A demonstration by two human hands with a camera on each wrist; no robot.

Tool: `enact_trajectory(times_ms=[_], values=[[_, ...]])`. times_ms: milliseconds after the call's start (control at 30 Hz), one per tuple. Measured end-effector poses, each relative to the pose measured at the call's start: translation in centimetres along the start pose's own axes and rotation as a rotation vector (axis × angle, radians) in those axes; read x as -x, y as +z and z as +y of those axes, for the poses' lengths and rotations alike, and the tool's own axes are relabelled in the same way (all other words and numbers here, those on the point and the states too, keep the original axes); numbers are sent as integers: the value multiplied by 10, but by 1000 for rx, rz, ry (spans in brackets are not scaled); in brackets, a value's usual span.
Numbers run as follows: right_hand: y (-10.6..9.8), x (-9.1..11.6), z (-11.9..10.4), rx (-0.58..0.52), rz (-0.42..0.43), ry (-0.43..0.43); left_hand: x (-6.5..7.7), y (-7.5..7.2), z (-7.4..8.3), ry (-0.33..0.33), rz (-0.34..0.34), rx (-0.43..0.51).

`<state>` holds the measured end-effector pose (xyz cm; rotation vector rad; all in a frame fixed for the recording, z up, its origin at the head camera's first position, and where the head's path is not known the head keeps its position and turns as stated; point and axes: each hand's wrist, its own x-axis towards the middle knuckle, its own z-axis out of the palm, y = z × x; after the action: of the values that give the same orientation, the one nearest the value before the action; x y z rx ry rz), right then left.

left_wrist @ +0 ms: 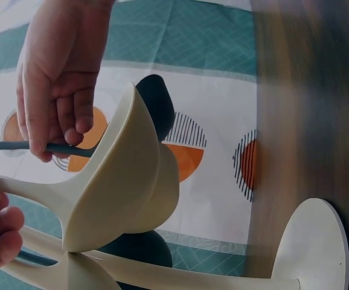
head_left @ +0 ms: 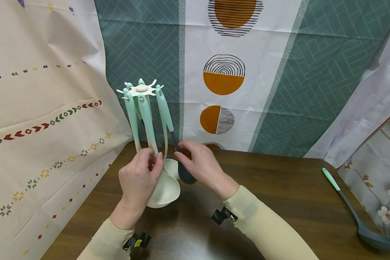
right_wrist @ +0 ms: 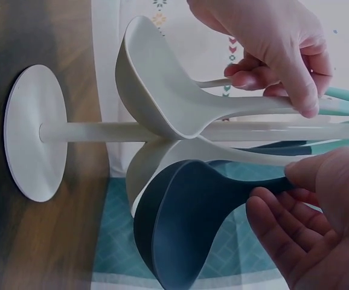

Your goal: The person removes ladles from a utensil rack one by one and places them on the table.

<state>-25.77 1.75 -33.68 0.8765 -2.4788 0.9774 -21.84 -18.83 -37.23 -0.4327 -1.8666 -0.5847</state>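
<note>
1. Dark ladle, hanging bowl down just below the right grip, its mint handle rising above the fingers to an arm of the utensil stand.
2. Right grip: thumb and index finger pinch the ladle's dark shaft just above the bowl; the other fingers curl loosely.
3. Left grip: thumb and fingers close on the shaft of a cream ladle, near the lower end of its mint handle; whether they also touch the thin pale shaft behind it cannot be told.
4. Utensil stand: its white, many-armed top lies above both grips. Its pale pole descends to a round base below them.
5. Second cream bowl, between the grips, behind the held cream ladle.
6. Wooden surface, beneath both grips, bearing the stand.
7. Loose ladle, dark with a mint handle, lying well apart to the right of the right grip.
8. Patterned cloth, hanging beyond the grips.
</note>
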Motion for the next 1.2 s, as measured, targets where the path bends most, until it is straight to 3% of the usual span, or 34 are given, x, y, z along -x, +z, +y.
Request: enact_trajectory(times_ms=[433, 1200], values=[[-6, 5, 6, 8, 24, -4, 0, -1, 1, 0, -27, -11], [-19, 24, 24, 28, 24, 77, 1, 0, 0, -2, -27, -21]])
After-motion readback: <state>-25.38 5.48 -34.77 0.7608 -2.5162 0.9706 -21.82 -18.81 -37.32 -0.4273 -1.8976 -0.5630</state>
